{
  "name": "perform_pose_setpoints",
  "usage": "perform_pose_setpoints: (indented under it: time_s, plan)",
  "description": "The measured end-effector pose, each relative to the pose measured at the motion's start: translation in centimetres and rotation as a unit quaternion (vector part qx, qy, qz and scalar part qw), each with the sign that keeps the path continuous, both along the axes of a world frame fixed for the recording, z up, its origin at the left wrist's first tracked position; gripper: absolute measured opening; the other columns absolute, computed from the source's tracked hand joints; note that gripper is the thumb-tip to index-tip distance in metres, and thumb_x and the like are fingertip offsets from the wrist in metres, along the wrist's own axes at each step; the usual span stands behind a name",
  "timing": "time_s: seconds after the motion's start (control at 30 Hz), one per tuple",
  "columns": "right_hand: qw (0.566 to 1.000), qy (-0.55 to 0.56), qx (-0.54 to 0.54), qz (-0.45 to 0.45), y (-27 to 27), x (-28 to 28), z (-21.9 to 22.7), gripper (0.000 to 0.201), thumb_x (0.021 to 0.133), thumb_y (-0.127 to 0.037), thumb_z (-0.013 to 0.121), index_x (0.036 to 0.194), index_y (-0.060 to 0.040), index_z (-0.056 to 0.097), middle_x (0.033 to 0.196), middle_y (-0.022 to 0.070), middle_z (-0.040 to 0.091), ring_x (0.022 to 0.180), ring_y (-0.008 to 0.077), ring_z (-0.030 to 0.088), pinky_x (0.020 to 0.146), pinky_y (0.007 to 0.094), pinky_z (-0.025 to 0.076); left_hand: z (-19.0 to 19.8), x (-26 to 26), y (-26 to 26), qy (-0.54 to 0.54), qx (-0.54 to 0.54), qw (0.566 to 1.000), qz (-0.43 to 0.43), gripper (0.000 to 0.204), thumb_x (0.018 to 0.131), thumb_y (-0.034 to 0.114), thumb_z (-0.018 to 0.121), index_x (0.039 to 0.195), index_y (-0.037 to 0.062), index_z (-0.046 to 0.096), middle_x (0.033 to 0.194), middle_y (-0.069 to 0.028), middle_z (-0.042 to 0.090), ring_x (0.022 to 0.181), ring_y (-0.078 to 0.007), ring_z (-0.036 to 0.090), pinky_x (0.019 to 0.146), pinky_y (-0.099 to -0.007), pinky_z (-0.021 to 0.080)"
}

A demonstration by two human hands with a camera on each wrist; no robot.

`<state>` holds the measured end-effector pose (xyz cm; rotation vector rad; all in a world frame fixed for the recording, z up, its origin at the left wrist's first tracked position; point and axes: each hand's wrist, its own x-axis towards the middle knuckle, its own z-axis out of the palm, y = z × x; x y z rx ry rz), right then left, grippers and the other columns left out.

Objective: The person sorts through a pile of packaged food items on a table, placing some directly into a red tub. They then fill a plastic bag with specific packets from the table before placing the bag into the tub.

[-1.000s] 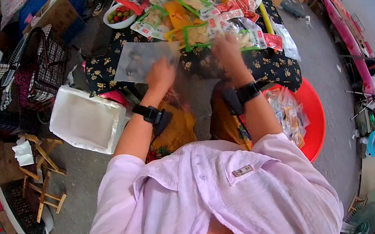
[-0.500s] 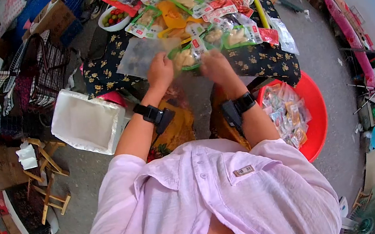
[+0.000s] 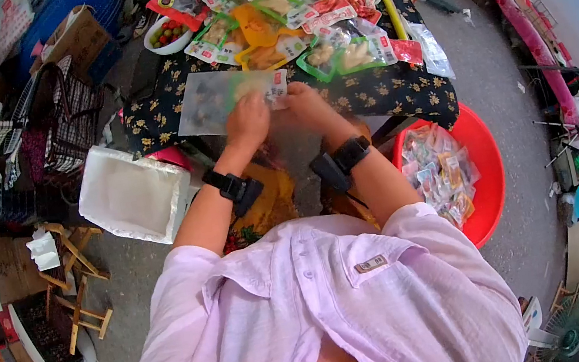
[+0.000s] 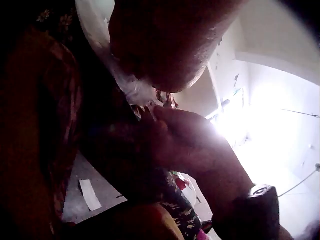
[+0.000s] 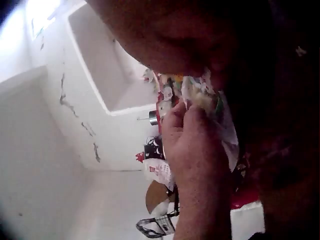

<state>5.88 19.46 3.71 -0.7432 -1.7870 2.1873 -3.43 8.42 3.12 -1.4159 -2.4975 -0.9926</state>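
Observation:
A clear plastic bag [image 3: 207,103] lies on the black floral cloth [image 3: 382,96] at the table's near edge. My left hand [image 3: 245,119] grips the bag's right end. My right hand [image 3: 302,100] pinches a green-edged snack packet [image 3: 262,88] at the bag's mouth, and part of the packet lies inside. Both hands nearly touch. In the wrist views the left hand [image 4: 165,40] and right hand [image 5: 192,145] show dark and close, with crumpled plastic [image 5: 205,92] between the fingers.
Several snack packets [image 3: 294,8] cover the table's far side, with a bowl of fruit [image 3: 166,34] at the left. A red basin [image 3: 479,171] of small packets sits on the floor at right. A white foam box [image 3: 130,193] and wooden stools [image 3: 71,273] stand at left.
The right hand has picked a green-edged packet from the pile and drawn it left and nearer, to the bag's mouth. The left hand has kept its hold on the bag.

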Motion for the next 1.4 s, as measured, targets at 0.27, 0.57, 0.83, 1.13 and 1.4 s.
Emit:
perform_pose_setpoints:
  time_s: [0.27, 0.57, 0.83, 1.13, 1.4]
  plan:
    - [0.992, 0.113, -0.004, -0.063, -0.8, -2.1, -2.6, 0.008, 0.079, -0.008, 0.048, 0.074, -0.0021, 0.045, 0.066, 0.0045, 0.048, 0.053, 0.0150, 0.049, 0.045, 0.0283, 0.040, -0.3, 0.0, 0.3, 0.008, 0.081, 0.996, -0.045, 0.021, 0.079, 0.021, 0.041, 0.091, 0.0074, 0.051, 0.085, -0.0141, 0.054, 0.077, -0.0350, 0.051, 0.067, -0.0431, 0.042]
    - [0.990, -0.052, 0.134, -0.002, -0.7, -1.8, -0.4, 0.009, 0.077, -0.009, 0.047, 0.075, -0.0005, 0.046, 0.063, 0.0069, 0.048, 0.053, 0.0168, 0.050, 0.045, 0.0309, 0.042, 1.1, 0.3, -0.2, -0.025, -0.078, 0.996, -0.036, 0.023, 0.081, 0.018, 0.041, 0.097, 0.0048, 0.049, 0.091, -0.0142, 0.052, 0.084, -0.0333, 0.049, 0.070, -0.0404, 0.040]
    - [0.994, 0.036, 0.094, -0.037, 0.1, -3.6, -3.5, 0.009, 0.074, -0.009, 0.048, 0.073, 0.0000, 0.050, 0.062, 0.0077, 0.051, 0.052, 0.0163, 0.050, 0.047, 0.0300, 0.041, 1.3, 0.7, -0.3, -0.051, -0.020, 0.998, -0.037, 0.023, 0.081, 0.018, 0.041, 0.098, 0.0060, 0.050, 0.092, -0.0143, 0.052, 0.085, -0.0333, 0.049, 0.071, -0.0400, 0.040]
    - [0.980, 0.016, 0.192, 0.042, 2.1, -3.1, -1.5, 0.013, 0.075, -0.012, 0.050, 0.078, 0.0001, 0.053, 0.064, 0.0060, 0.053, 0.050, 0.0134, 0.051, 0.046, 0.0261, 0.041, -0.5, -1.0, -0.4, -0.045, 0.013, 0.999, -0.007, 0.023, 0.079, 0.019, 0.042, 0.096, 0.0069, 0.051, 0.092, -0.0141, 0.053, 0.085, -0.0329, 0.050, 0.072, -0.0411, 0.041]
    - [0.788, -0.080, 0.575, -0.205, 13.3, -1.0, 1.5, 0.025, 0.067, -0.015, 0.053, 0.086, -0.0001, 0.048, 0.083, 0.0223, 0.053, 0.080, 0.0379, 0.050, 0.069, 0.0428, 0.040, 0.4, 0.1, 0.4, -0.005, -0.060, 0.998, 0.010, 0.019, 0.071, 0.017, 0.047, 0.086, 0.0063, 0.052, 0.083, -0.0145, 0.054, 0.079, -0.0340, 0.051, 0.066, -0.0428, 0.042]
